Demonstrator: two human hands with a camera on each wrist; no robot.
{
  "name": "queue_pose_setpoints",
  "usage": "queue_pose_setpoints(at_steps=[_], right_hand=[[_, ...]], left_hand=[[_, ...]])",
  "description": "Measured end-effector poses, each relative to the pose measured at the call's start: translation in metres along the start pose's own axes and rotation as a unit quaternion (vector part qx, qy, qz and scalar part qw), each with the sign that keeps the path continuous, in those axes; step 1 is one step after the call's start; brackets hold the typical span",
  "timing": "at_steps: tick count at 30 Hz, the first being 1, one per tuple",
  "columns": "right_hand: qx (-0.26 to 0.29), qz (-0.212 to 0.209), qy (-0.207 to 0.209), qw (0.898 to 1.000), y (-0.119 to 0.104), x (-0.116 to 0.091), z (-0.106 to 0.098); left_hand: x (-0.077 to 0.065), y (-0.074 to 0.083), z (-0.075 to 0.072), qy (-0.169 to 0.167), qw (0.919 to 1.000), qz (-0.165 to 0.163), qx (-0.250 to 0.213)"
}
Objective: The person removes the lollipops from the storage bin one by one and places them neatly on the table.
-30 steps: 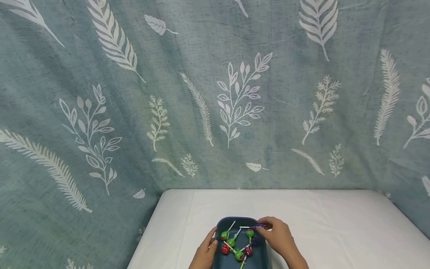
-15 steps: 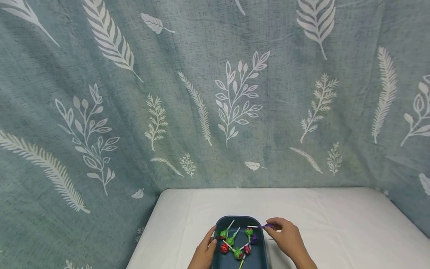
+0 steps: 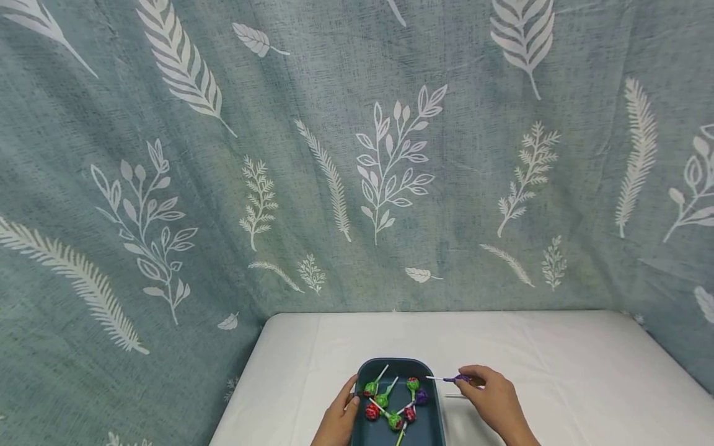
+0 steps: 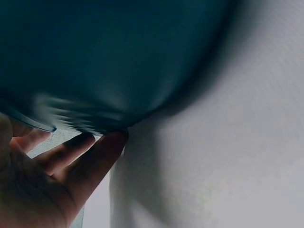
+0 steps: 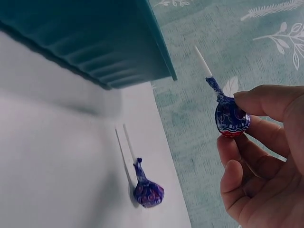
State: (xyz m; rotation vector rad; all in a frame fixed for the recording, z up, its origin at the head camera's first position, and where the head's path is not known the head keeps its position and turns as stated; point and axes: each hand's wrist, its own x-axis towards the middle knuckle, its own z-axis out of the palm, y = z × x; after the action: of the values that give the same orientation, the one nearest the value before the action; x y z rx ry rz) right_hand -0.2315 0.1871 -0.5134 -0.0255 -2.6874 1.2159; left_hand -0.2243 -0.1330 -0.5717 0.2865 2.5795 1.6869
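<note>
My left hand (image 3: 339, 415) holds the left side of a dark blue tray (image 3: 426, 433), its fingertips (image 4: 114, 137) against the ribbed outer wall. To the right of the tray, my right hand (image 3: 493, 396) pinches a purple-wrapped lollipop (image 5: 232, 116) by its head, with the white stick pointing toward the tray. A second purple lollipop (image 5: 148, 194) lies on the white table beside the tray; the right hand mostly covers it in the head view. Inside the tray are several green lollipops (image 3: 395, 422), red ones (image 3: 372, 411) and a purple one (image 3: 421, 396).
The white-covered table (image 3: 312, 353) extends around the tray on both sides and behind it. A green-blue curtain (image 3: 334, 186) with white leaf prints hangs behind the table and along its left side.
My right hand has moved right with the purple lollipop, from over the tray's far right corner to beside the tray. The lollipop lying on the table has come partly into view. The left hand stays put.
</note>
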Motion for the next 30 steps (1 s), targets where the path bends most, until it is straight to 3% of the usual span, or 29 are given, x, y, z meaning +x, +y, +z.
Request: queue_pose_setpoints(at_steps=[11, 30], right_hand=[[-0.023, 0.01, 0.007, 1.0, 0.013, -0.003, -0.006], [-0.027, 0.025, -0.027, 0.999, 0.045, -0.013, -0.009]], left_hand=[[-0.002, 0.004, 0.0, 0.003, 1.0, 0.008, -0.002], [-0.001, 0.002, -0.001, -0.005, 0.9999, 0.002, -0.009]])
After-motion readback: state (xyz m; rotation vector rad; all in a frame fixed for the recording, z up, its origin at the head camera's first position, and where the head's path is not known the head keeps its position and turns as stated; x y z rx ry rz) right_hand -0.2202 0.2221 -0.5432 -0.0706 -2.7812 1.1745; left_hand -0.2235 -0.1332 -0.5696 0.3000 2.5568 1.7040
